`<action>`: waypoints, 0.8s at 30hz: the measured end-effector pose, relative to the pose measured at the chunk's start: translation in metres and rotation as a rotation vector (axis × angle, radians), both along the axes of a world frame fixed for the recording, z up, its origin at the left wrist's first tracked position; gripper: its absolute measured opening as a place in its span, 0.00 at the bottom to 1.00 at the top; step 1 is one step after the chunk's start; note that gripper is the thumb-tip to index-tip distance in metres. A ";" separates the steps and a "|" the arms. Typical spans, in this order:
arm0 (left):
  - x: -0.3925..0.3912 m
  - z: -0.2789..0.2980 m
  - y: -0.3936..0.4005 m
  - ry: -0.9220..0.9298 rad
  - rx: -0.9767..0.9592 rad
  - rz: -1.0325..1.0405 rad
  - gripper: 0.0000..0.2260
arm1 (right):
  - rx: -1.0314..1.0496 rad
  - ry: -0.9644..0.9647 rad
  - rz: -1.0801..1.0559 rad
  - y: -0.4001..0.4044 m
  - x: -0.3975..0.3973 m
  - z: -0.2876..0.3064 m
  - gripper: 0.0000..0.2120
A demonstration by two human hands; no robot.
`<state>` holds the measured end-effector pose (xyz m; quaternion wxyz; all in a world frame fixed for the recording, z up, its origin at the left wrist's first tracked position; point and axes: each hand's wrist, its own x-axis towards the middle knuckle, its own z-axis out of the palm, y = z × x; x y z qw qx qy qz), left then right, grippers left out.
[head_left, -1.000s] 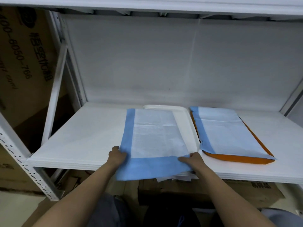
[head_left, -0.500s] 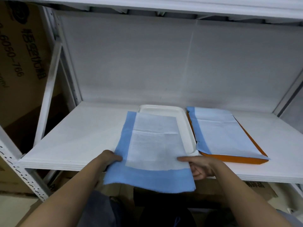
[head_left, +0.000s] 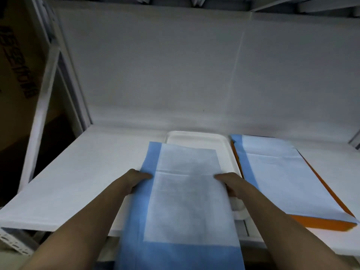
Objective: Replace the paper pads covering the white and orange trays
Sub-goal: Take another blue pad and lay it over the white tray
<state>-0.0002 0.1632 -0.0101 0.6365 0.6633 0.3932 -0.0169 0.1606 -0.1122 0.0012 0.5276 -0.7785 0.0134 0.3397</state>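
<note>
While both hands grip the blue-bordered pad (head_left: 187, 201) at mid-length, its long axis runs from the lower centre of the frame up toward the rear wall, in line with the white tray (head_left: 227, 151) partly beneath it. Left hand (head_left: 136, 179) pinches the blue left border; right hand (head_left: 228, 184) holds the right edge, thumb on top, fingers curled under and mostly hidden. The pad's far end lies across the tray's left part; its near end overhangs the shelf (head_left: 87, 172) front edge and drops out of the bottom of the frame. The tray's far rim and right strip show bare. Judgement: the pad sits skewed left of the tray. Neither hand is clearly nearer; both sit at about the same depth. Just right of the white tray, the orange tray (head_left: 331, 223) lies under its own pad (head_left: 288, 176), edges close, so little room on that side. Open shelf lies at centre left of the frame. Whether the held pad is coming off or going on cannot be told.
</note>
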 end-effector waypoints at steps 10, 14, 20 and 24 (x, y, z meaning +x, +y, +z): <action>0.041 -0.012 0.020 -0.046 0.040 0.063 0.12 | 0.332 0.002 -0.037 0.022 0.035 -0.001 0.15; 0.024 0.006 0.019 -0.175 -0.002 0.040 0.10 | 0.424 0.004 0.004 0.009 0.029 0.022 0.11; -0.003 0.062 0.011 -0.341 -0.125 -0.124 0.21 | 0.488 -0.064 0.061 0.000 0.012 0.081 0.16; -0.010 0.099 0.005 -0.465 -0.139 -0.149 0.13 | 0.604 -0.113 0.095 -0.016 -0.003 0.111 0.16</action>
